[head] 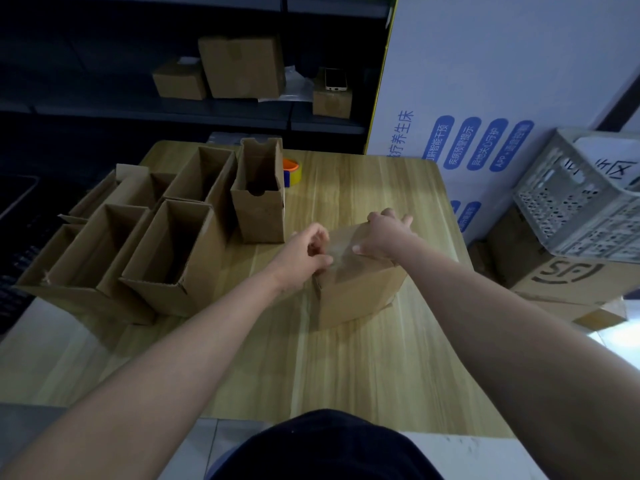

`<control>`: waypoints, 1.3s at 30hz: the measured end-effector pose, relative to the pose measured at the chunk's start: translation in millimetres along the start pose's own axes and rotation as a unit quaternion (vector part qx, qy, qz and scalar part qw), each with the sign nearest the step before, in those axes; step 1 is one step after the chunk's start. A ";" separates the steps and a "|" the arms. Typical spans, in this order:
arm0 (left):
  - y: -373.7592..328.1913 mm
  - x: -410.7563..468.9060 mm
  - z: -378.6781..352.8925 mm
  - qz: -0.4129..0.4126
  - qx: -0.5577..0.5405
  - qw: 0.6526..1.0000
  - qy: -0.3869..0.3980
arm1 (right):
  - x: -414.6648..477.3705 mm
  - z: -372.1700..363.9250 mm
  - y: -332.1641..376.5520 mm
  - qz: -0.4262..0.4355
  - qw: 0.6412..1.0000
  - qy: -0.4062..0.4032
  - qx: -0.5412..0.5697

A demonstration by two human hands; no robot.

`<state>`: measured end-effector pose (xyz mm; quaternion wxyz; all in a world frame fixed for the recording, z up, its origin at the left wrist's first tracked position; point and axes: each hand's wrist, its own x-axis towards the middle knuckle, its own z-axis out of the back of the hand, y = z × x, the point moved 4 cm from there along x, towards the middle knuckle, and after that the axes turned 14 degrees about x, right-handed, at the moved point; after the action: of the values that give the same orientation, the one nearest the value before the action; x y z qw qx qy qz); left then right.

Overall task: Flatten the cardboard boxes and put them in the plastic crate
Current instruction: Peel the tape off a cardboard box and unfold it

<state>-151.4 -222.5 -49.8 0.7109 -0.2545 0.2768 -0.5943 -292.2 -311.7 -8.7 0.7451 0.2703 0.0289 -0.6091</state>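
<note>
The left hand (304, 258) has its fingers (318, 237) curled tight against the thumb, pinching at a glossy clear tape strip (341, 252) on top of the closed box (356, 296). The right hand (384, 233) grips the same box, thumb flat on the lid and fingers hooked over its far edge. Under both hands the box is matte brown corrugated card, squat and square-edged, standing on the pale wood-grain table (346, 368). Left of the fingers stand tall open boxes (166, 244), not yet flattened. Beyond the fingers lies a tape roll (292, 171) with an orange core. Well to their right, the grey perforated plastic crate (581, 202) sits on a printed carton (561, 275).
</note>
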 end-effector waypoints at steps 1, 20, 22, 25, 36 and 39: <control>-2.8 1.6 -1.0 0.004 0.011 1.000 0.012 | 0.0 -0.1 0.3 0.000 1.000 0.001 -0.003; 27.2 -13.4 18.3 0.137 -0.457 0.877 -0.061 | 4.9 -17.7 35.7 0.180 0.972 0.148 -0.031; 22.8 -8.8 23.4 0.131 -0.467 0.872 -0.066 | -0.6 -19.1 41.5 0.171 0.968 0.185 -0.013; 14.2 -3.1 25.6 0.135 -0.484 0.861 -0.080 | -5.0 -15.2 44.8 0.169 0.968 0.179 -0.053; -1.4 23.1 22.4 0.220 -0.405 0.876 -0.142 | -7.8 9.2 31.9 0.210 0.968 0.135 -0.033; 2.0 29.2 22.5 0.242 -0.376 0.878 -0.174 | -6.6 10.8 23.8 0.204 0.970 0.129 -0.004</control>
<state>-130.3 -250.3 -37.7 0.7202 -0.5271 0.4036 -0.2014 -275.1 -307.9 11.8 0.8446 0.3440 0.0716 -0.4040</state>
